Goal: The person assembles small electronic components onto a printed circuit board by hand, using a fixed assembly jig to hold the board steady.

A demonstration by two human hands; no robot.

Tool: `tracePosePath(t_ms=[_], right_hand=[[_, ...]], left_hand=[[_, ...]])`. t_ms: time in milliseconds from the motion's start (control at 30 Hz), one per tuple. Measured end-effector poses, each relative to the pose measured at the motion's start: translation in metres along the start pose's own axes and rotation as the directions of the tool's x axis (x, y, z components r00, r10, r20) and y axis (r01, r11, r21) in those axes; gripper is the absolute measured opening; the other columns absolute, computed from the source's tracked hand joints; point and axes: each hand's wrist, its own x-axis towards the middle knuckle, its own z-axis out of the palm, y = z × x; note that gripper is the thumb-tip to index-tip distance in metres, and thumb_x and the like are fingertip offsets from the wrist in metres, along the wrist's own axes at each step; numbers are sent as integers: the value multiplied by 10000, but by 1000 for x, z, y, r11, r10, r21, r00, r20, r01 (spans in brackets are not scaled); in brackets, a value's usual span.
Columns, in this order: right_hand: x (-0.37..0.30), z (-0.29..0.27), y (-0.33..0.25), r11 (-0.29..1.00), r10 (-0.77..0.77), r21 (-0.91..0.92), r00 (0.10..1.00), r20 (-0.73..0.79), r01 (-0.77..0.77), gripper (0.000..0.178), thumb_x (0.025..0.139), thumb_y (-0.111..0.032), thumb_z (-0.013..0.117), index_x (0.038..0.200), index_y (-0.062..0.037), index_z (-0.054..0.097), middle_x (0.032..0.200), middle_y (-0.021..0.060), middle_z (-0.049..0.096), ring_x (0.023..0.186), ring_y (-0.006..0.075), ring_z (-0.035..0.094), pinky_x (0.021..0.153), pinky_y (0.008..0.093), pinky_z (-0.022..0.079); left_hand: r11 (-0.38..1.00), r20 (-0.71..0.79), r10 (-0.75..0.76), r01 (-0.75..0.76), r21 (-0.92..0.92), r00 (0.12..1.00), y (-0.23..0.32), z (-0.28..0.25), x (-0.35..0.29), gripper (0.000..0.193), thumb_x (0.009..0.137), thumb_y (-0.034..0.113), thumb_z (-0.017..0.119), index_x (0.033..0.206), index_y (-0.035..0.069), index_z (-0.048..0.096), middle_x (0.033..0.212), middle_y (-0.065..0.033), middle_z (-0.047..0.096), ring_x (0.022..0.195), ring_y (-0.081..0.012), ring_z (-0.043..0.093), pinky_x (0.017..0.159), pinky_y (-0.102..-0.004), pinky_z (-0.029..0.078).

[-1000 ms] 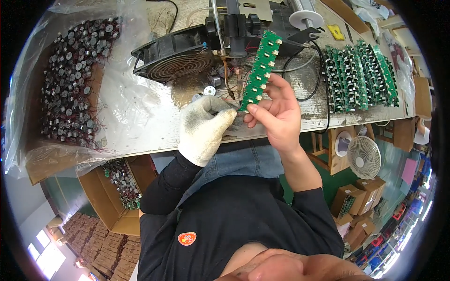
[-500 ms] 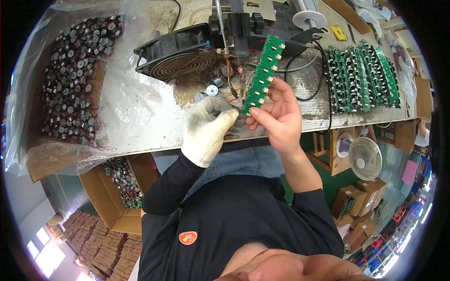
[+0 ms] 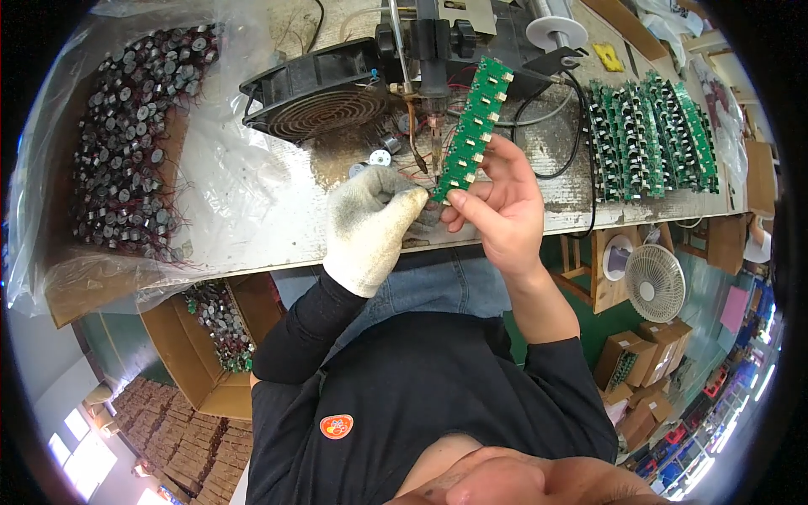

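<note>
My bare right hand grips a long green circuit board strip near its lower end, thumb on the front face. Small white connectors run along the board's right edge. My left hand, in a whitish work glove, is closed with its thumb and forefinger pinched at the board's lower left corner; whatever it pinches is too small or hidden to make out. Just behind that corner, the tip of a soldering iron points down beside a thin copper-coloured tube. Small round motors lie beyond the gloved fingers.
A black fan stands behind my left hand. Many small motors with wires fill a plastic-lined box at left. Rows of green boards stand at right, past a black cable. A solder spool is at the back.
Both hands keep nearly the same place and grip. The board's lower end and the gloved fingertips have shifted very slightly.
</note>
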Motion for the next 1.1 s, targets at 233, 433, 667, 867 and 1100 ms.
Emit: tracePosePath(t_ms=[233, 433, 667, 867, 1100], right_hand=[[0, 1, 2, 1000, -27, -13, 999, 18, 28, 592, 810, 143, 585, 1332, 2, 345, 1144, 160, 543, 733, 169, 656, 561, 244, 549], [-3, 0, 3, 1000, -1, -20, 1000, -4, 1, 576, 813, 140, 581, 1324, 14, 348, 1135, 164, 547, 731, 174, 655, 564, 251, 548], [-7, -7, 4, 1000, 10, -4, 1000, -8, -10, 612, 802, 142, 585, 1343, -1, 337, 1132, 172, 545, 729, 186, 655, 556, 254, 543], [-30, -17, -13, 966, 223, 146, 974, -40, -215, 657, 761, 129, 597, 1348, -42, 358, 1066, 177, 570, 600, 190, 628, 434, 242, 481], [-96, -9, -27, 996, 88, -12, 994, -59, -89, 685, 735, 66, 633, 1338, -109, 361, 1043, 230, 577, 638, 214, 659, 433, 244, 531]], left_hand=[[995, 2, 43, -43, 89, 999, -2, -3, 0, 136, 851, 92, 628, 870, -43, 619, 757, -60, 636, 681, -104, 587, 603, -246, 475], [999, 6, 8, -8, 42, 1000, -11, -5, 2, 136, 841, 96, 632, 861, -38, 623, 755, -63, 638, 676, -96, 578, 598, -239, 465], [1000, 26, -3, 3, 11, 1000, -6, -3, -5, 122, 850, 85, 628, 879, -33, 614, 780, -66, 647, 704, -101, 593, 620, -246, 476], [727, 137, 284, -306, 614, 949, 3, -11, -39, 283, 697, 72, 740, 946, 10, 619, 755, -60, 635, 614, -152, 593, 584, -271, 481], [285, 321, 763, -737, 612, 561, -24, 13, -57, 488, 641, 138, 816, 1084, 87, 615, 1033, -140, 606, 844, -325, 621, 720, -360, 515]])
